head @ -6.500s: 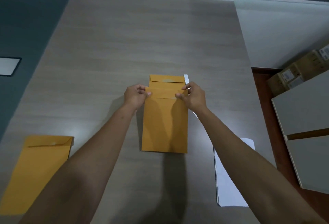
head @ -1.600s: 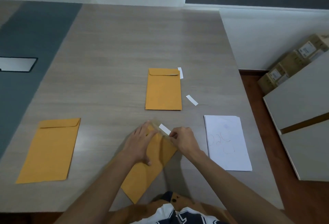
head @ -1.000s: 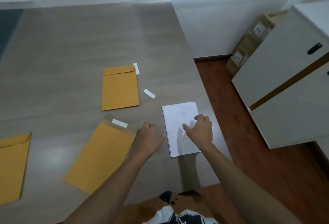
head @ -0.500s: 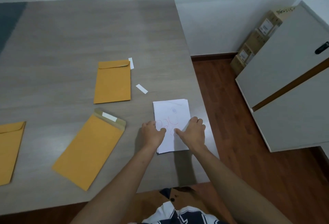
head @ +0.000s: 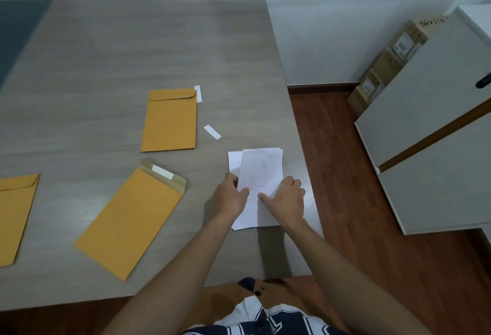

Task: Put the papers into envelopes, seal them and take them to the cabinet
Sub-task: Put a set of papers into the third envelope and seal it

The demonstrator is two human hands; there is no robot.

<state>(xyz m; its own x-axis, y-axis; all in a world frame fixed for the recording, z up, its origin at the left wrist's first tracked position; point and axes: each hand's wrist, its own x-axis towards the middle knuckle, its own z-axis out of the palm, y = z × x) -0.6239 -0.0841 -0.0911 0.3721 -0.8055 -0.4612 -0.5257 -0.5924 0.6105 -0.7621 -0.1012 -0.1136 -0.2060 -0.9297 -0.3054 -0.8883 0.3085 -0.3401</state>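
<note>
Both hands sit on the paper stack (head: 256, 188) at lower right of centre of the frame, near the table's (head: 132, 47) right edge. Left hand (head: 231, 196) holds the top sheet's left edge, fingers curled, thumb on the sheet; the grip underneath is hidden. Right hand (head: 285, 197) lies on the sheet's right side, index finger stretched left across the red scribble, other fingers bent down onto the paper. The top sheet is skewed slightly clockwise off the stack, long axis running roughly up-down in frame. The key relation: the open envelope (head: 130, 221), flap unfolded with white strip showing, lies to the left of the hands, long axis diagonal, mouth at its upper right end toward the papers. Left hand is nearer it. Likely next: lift the sheet and carry it left to that mouth. A sealed envelope (head: 170, 120) lies above it, and another envelope (head: 16, 215) is at the frame's left edge.
</note>
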